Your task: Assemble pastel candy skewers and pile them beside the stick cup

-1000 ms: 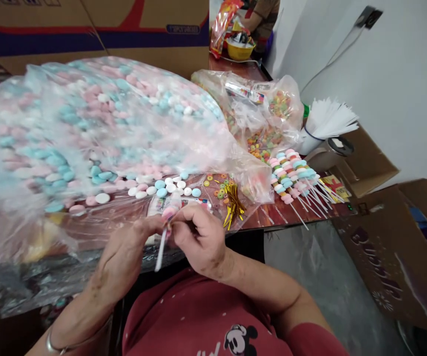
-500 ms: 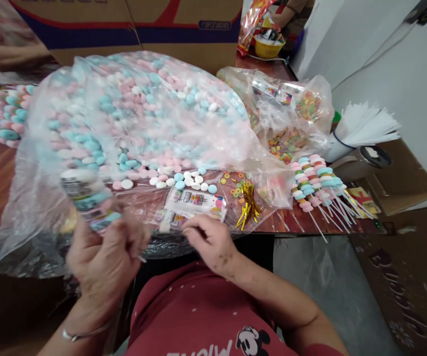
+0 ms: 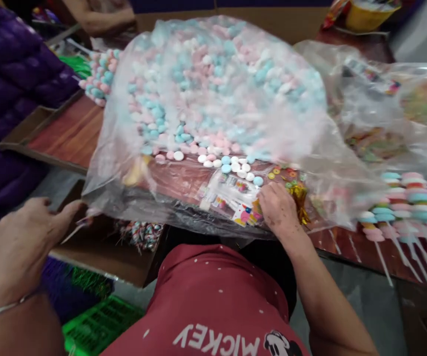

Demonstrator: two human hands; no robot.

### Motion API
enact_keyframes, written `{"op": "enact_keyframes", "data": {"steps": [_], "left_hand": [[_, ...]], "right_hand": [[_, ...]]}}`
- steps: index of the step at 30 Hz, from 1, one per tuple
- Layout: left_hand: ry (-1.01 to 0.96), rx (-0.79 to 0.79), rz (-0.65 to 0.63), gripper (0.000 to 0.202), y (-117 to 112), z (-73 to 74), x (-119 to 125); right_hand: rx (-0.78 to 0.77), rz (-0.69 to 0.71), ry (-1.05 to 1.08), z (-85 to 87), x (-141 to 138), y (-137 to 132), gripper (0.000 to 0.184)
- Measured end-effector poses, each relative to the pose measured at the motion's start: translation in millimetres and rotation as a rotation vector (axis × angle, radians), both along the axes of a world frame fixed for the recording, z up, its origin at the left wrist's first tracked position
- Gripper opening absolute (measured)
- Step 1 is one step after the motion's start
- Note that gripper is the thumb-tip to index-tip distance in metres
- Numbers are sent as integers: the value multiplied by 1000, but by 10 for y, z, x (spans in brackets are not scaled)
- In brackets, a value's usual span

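Observation:
My left hand (image 3: 24, 240) is at the far left over an open cardboard box, fingers apart and thumb stretched out. Just below the thumb shows a blurred white stick (image 3: 73, 232); its other end is hard to make out. My right hand (image 3: 278, 207) is bent at the table's front edge, its fingertips closed on the edge of a small printed plastic bag (image 3: 232, 195). Gold twist ties (image 3: 300, 200) and small ring candies (image 3: 276, 173) lie beside that hand. Loose pink, white and blue candies (image 3: 241, 165) spill from a large clear bag of candies (image 3: 213, 94).
Candy skewers (image 3: 408, 198) on white sticks lie at the right, more skewers (image 3: 104, 74) at the far left. The cardboard box (image 3: 98, 259) below holds a heap of wrapped pieces (image 3: 141, 235). A green crate (image 3: 100, 326) is on the floor. Another person's arm (image 3: 98, 22) is behind.
My left hand has swung left and down over the box and let go of the candy skewer. My right hand has moved right along the printed bags. The view has turned left.

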State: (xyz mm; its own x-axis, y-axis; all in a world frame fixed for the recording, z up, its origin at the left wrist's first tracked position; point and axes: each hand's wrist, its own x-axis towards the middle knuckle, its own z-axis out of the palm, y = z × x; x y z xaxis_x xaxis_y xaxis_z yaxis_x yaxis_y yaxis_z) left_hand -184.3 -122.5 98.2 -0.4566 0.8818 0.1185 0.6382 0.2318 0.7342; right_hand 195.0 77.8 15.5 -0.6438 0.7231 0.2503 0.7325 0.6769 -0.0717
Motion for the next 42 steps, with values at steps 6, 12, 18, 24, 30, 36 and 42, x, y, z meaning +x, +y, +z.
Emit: {"op": "enact_keyframes", "data": {"steps": [6, 12, 18, 24, 30, 36, 42], "left_hand": [[461, 144, 619, 27, 227, 131, 182], [46, 379, -88, 18, 874, 159, 1022], [249, 144, -818, 30, 1622, 72, 1656], [164, -176, -1122, 13, 1962, 6, 1795], [0, -189, -1021, 8, 1956, -60, 1772], [-63, -153, -1030, 5, 1846, -13, 1753], [41, 58, -1042, 20, 1728, -100, 1783]], "right_hand": [[169, 84, 27, 155, 65, 69, 23], [262, 131, 133, 317, 28, -25, 21], [431, 235, 197, 374, 66, -140, 9], [439, 230, 269, 299, 158, -183, 13], [42, 15, 666, 260, 157, -159, 41], [-650, -96, 937, 323, 121, -223, 14], [-536, -25, 907, 364, 82, -297, 11]]}}
